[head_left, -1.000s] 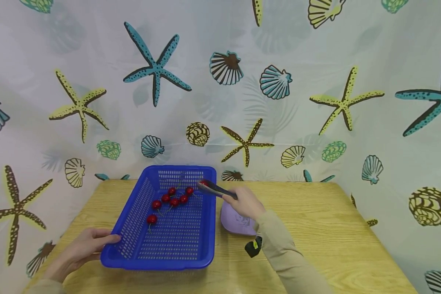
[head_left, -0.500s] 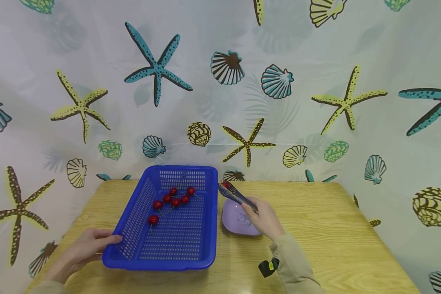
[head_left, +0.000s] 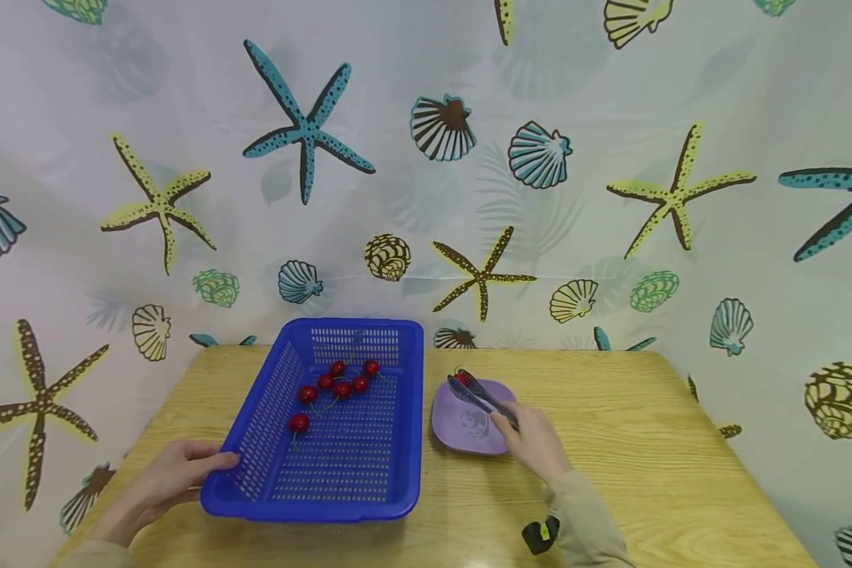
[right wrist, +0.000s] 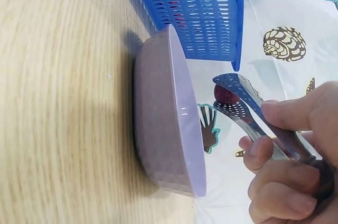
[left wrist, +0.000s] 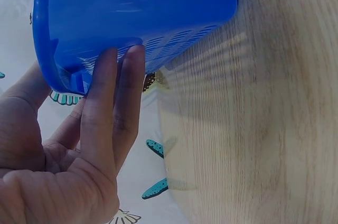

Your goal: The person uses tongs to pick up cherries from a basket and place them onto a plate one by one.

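R hand (head_left: 536, 443) w/ perf. tongs (right wrist: 280, 136) on round red cherry (right wrist: 226, 94)

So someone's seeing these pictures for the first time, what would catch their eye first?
Likely the blue basket on the left of the table, with red cherries inside and the left hand at its near left corner. Next, the tongs in the right hand, pinching one cherry above the purple bowl. Behind everything is a white cloth printed with starfish.
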Motion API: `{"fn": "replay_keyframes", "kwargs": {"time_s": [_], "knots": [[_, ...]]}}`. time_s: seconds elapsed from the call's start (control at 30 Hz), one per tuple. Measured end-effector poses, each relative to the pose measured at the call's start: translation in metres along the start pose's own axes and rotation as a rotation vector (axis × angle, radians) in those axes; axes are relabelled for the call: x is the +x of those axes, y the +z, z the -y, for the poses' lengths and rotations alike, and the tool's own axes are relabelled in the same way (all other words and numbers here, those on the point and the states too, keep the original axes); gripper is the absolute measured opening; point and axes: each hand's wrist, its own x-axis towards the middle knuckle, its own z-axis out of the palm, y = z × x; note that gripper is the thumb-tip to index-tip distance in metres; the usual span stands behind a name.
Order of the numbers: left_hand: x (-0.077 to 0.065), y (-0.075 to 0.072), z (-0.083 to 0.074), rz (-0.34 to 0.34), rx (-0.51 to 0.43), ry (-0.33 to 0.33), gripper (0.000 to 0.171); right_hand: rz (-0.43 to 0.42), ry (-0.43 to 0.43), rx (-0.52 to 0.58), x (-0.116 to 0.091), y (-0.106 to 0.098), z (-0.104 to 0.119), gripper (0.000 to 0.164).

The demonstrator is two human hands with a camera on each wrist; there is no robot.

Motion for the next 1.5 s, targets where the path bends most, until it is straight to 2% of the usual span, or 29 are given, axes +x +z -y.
{"fn": "replay_keyframes", "kwargs": {"time_s": [0.33, 0.67, 1.17, 1.5], "knots": [[0.001, 0.000, 0.000, -0.007, -0.004, -0.001, 0.050, 0.025, -0.002, -0.061, -0.003, 0.001, -0.004, 0.016], [0.000, 0.001, 0.000, -0.011, 0.001, 0.001, 0.051, 0.085, 0.049, -0.073, -0.001, 0.006, -0.007, 0.018], [0.000, 0.002, 0.001, -0.014, 0.001, -0.002, 0.054, 0.099, 0.078, -0.115, 0.003, 0.010, -0.012, 0.018], [-0.001, 0.002, 0.001, -0.017, 0.001, -0.004, 0.054, 0.086, 0.071, -0.090, 0.003, 0.011, -0.011, 0.018]]}}
